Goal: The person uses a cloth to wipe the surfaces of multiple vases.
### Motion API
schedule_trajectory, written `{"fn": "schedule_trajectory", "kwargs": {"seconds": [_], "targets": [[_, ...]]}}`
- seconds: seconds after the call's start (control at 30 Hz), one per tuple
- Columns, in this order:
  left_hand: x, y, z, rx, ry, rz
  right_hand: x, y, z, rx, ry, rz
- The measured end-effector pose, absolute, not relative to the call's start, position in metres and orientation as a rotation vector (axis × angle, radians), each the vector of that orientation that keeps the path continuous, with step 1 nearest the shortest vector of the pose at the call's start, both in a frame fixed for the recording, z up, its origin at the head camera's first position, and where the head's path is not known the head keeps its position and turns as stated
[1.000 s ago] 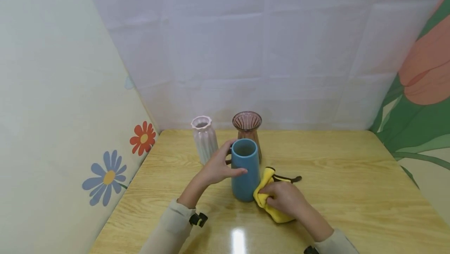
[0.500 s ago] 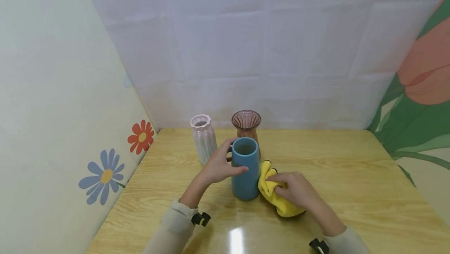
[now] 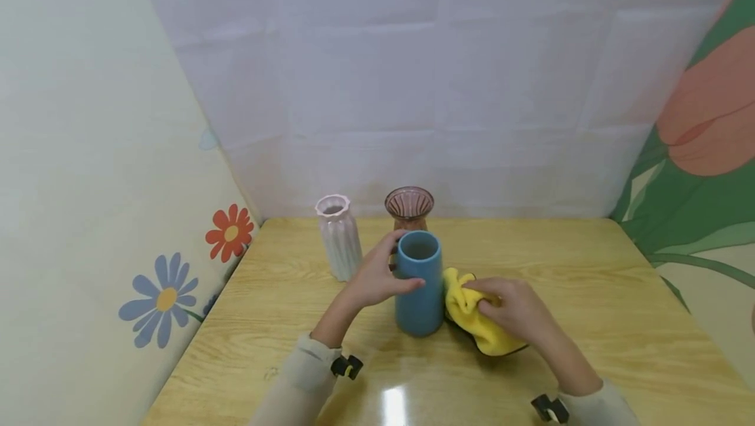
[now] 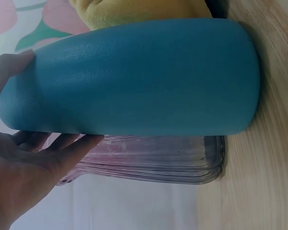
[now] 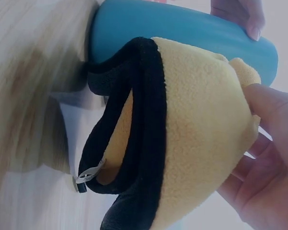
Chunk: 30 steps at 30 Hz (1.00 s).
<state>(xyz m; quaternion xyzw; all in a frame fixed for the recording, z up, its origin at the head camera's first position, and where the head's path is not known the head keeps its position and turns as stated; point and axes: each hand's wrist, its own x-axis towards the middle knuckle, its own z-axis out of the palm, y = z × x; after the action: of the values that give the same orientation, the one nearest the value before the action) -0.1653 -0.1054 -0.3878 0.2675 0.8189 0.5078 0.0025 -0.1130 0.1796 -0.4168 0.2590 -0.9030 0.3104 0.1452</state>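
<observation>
A tall blue vase [image 3: 419, 291] stands on the wooden table, its round mouth facing up. My left hand [image 3: 377, 275] holds it near the top, thumb across the front and fingers round the back; the left wrist view shows the thumb [image 4: 14, 64] and fingers on either side of the vase. In my right hand [image 3: 516, 311] is a yellow cloth [image 3: 486, 331] with dark edging, pinched between thumb and fingers. The cloth bunches against the vase's right side in the head view and hangs in folds in the right wrist view, where a small white tag [image 5: 90, 173] shows.
Behind the blue vase is a purple-brown ribbed glass vase [image 3: 409, 204], partly hidden. A pale pink-white fluted vase [image 3: 340, 242] stands to the left. White sheeting [image 3: 366, 85] rises behind the table [image 3: 578, 282], with a flower-painted wall [image 3: 88, 151] at the left.
My right hand has moved right and slightly away from me with the cloth, which has shifted its folds along the vase. The left hand and blue vase have edged slightly right.
</observation>
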Motion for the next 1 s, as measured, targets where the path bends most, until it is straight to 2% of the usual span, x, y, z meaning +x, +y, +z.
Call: {"fn": "schedule_trajectory", "kwargs": {"seconds": [1.0], "targets": [[-0.172, -0.067, -0.383, 0.777, 2.631, 1.573, -0.112, 0.221, -0.398, 0.64, -2.498, 0.785]]}}
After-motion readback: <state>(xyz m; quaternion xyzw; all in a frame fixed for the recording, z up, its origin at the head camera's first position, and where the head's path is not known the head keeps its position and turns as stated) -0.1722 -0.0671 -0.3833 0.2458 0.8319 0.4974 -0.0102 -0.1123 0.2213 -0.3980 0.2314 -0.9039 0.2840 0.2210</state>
